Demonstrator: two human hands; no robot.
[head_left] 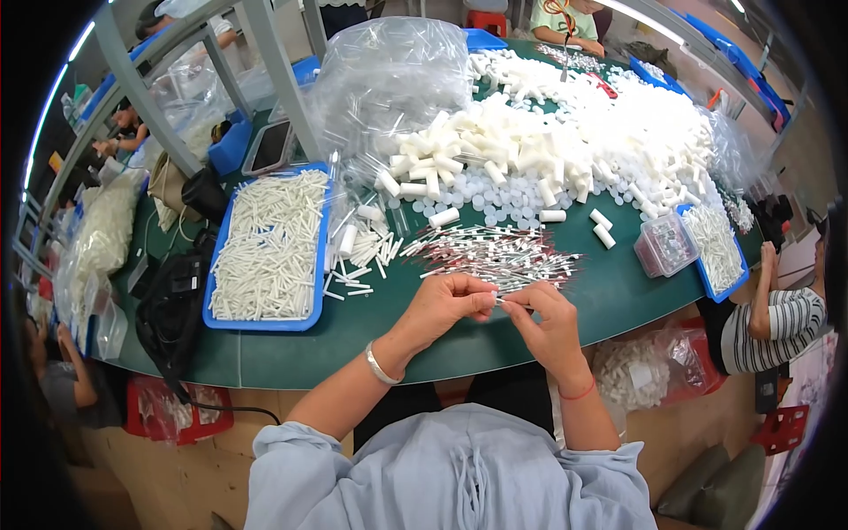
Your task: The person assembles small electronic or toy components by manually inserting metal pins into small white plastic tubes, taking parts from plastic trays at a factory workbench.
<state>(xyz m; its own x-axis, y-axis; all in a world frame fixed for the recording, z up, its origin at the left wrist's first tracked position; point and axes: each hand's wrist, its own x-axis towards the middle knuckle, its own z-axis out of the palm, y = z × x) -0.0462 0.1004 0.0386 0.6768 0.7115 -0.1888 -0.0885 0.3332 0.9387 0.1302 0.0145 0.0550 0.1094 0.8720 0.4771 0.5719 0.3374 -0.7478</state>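
Observation:
My left hand (pixel 450 305) and my right hand (pixel 546 325) meet over the near edge of the table, fingers pinched together. Between their fingertips is a small thin whitish piece (pixel 500 301), too small to make out fully; both hands seem to hold it. Just beyond them lies a pile of thin red-and-white wired pieces (pixel 495 252). Short white tubes (pixel 362 247) are scattered left of that pile. A blue tray (pixel 320 291) full of similar thin white tubes stands further left.
A large heap of thick white foam cylinders (pixel 530 146) fills the back, with translucent round caps (pixel 495 199) along its front. A clear plastic bag (pixel 389 75) stands beside a grey metal frame (pixel 283 79). A clear box (pixel 664 245) sits by another blue tray (pixel 738 284) at right. Co-workers sit around.

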